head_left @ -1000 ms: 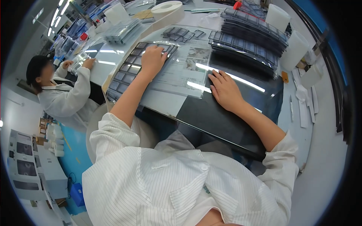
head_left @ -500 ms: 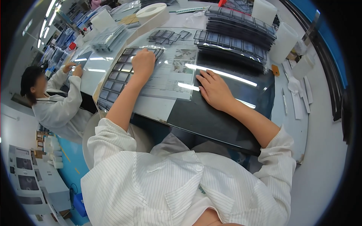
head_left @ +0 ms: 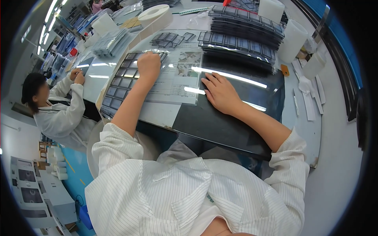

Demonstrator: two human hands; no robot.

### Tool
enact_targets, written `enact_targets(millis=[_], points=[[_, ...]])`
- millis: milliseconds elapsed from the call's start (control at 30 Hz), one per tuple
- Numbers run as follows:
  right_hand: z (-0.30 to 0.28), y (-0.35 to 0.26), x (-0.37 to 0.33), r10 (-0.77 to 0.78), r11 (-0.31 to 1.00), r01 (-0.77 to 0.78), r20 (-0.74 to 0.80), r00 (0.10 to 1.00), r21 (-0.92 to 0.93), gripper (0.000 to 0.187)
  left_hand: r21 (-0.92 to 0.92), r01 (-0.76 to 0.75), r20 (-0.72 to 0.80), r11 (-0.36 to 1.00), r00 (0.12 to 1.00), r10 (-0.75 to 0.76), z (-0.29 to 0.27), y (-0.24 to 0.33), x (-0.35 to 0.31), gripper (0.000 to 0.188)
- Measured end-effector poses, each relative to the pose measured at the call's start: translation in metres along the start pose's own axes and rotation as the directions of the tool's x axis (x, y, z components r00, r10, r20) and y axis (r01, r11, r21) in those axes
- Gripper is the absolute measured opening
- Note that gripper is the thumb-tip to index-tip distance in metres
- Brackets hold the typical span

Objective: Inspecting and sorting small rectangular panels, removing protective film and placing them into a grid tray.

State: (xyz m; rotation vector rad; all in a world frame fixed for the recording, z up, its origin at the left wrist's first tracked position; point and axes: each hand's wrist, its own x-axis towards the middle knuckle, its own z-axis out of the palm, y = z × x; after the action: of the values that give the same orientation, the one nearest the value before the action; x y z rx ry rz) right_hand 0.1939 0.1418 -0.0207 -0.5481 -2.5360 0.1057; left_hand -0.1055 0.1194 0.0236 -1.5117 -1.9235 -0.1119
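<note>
The counter [head_left: 156, 117] spans the scene, with a co-worker [head_left: 59, 112] seated at its left. A black mat [head_left: 220, 128] covers its near right part; beyond it rise a far stack [head_left: 246, 26] and a nearer stack [head_left: 238, 44] of framed panels. A printed sheet [head_left: 171, 88] lies left of the mat. The panel [head_left: 118, 87], a grid of dark frames, lies along the sheet's left side; the left forearm and left grip [head_left: 149, 67] hide part of it. White rolls [head_left: 294, 39] stand at the right, a wide tape roll [head_left: 154, 15] at the far left. Loose frames [head_left: 169, 38] lie beyond the sheet, an orange piece [head_left: 285, 70] right of the mat.

Compared with one second ago, the view has shifted slightly and the left grip, its fingers then reaching out over the panel's far end, is now curled like a fist there; whether it grasps anything I cannot tell. The right grip [head_left: 222, 94] is where it was, released, fingers spread on the mat's left part.

The mat is smooth and reflects bright strips of light; the sheet sits under glossy clear plastic. The panel's frames are thin and rectangular around pale, see-through windows. The rolls are matte cylinders.
</note>
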Motion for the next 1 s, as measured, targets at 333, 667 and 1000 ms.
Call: enact_targets(millis=[333, 667, 1000], points=[[0.0, 0.002, 0.0, -0.006, 1.0, 0.006, 0.022, 1.0, -0.017, 0.04, -0.186, 0.091, 0.072, 0.978, 0.994, -0.078, -0.005, -0.008, 0.002, 0.015], [0.001, 0.001, -0.001, 0.012, 1.0, -0.012, 0.023, 1.0, 0.001, 0.039, -0.222, 0.128, 0.103, 0.966, 0.989, -0.108, -0.003, -0.012, 0.002, 0.018], [0.0, 0.001, -0.001, 0.006, 1.0, -0.006, 0.023, 1.0, 0.001, 0.039, -0.12, 0.076, 0.048, 0.99, 0.996, -0.071, 0.001, -0.004, 0.003, 0.013]])
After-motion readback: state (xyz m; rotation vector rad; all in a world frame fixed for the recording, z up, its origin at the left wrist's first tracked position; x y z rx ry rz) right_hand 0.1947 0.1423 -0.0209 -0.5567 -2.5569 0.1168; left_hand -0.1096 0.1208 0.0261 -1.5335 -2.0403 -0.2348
